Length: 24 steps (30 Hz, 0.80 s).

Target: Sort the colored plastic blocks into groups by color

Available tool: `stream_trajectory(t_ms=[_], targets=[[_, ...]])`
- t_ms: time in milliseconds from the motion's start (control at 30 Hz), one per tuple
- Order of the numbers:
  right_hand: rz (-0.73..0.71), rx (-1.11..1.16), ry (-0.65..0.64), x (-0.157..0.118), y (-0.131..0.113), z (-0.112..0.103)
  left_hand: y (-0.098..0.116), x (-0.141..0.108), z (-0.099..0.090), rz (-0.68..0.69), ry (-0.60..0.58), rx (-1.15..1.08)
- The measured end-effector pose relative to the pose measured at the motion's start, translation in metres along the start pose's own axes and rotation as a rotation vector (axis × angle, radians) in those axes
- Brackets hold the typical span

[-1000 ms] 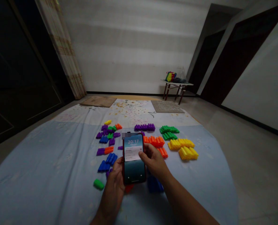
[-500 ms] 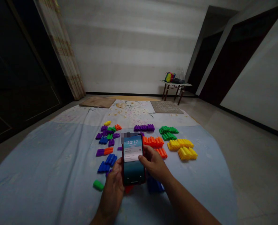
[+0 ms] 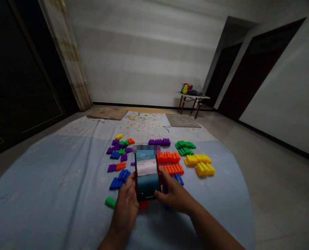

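A smartphone [image 3: 147,177] in a red case is held upright between both hands, its lit lock screen facing me. My left hand [image 3: 127,201] is wrapped round its lower left side. My right hand [image 3: 173,192] grips the right side, with the thumb at the screen's lower right corner. Behind the phone lie rows of orange plastic pieces [image 3: 170,157], partly hidden by it. Blue pieces [image 3: 179,179] show just past my right fingers. A green piece [image 3: 110,202] lies left of my left hand, and a red piece [image 3: 144,205] shows below the phone.
Purple [image 3: 159,142], green [image 3: 185,145] and yellow pieces [image 3: 205,169] lie grouped on the blue cloth [image 3: 52,180]. Mixed pieces, with a purple-orange pair [image 3: 116,167], lie at left. Two mats [image 3: 182,120] rest farther back. A small table [image 3: 193,94] with bags stands by the wall.
My right hand has slid down the phone, its thumb moving from mid-screen to the lower right corner. More of the orange and blue pieces shows. The view has shifted slightly.
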State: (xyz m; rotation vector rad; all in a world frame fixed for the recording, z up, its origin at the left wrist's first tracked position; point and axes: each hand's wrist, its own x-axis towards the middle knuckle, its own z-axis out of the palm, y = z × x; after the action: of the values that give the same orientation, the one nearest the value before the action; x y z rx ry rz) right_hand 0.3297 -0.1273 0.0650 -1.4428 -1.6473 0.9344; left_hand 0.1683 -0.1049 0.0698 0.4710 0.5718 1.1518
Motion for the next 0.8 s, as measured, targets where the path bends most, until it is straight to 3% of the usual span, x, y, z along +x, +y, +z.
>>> stream_trajectory(t_ms=[267,433,800], targets=[[-0.054,0.032,0.002,-0.008,-0.006,0.000,-0.003,0.000,-0.005,0.037,-0.027,0.031],[-0.025,0.007,0.008,-0.012,-0.005,-0.002,0.001,-0.003,0.002,-0.042,-0.112,0.012],[-0.031,0.029,0.001,-0.005,-0.003,-0.001,0.000,-0.003,0.002,-0.023,-0.110,-0.010]])
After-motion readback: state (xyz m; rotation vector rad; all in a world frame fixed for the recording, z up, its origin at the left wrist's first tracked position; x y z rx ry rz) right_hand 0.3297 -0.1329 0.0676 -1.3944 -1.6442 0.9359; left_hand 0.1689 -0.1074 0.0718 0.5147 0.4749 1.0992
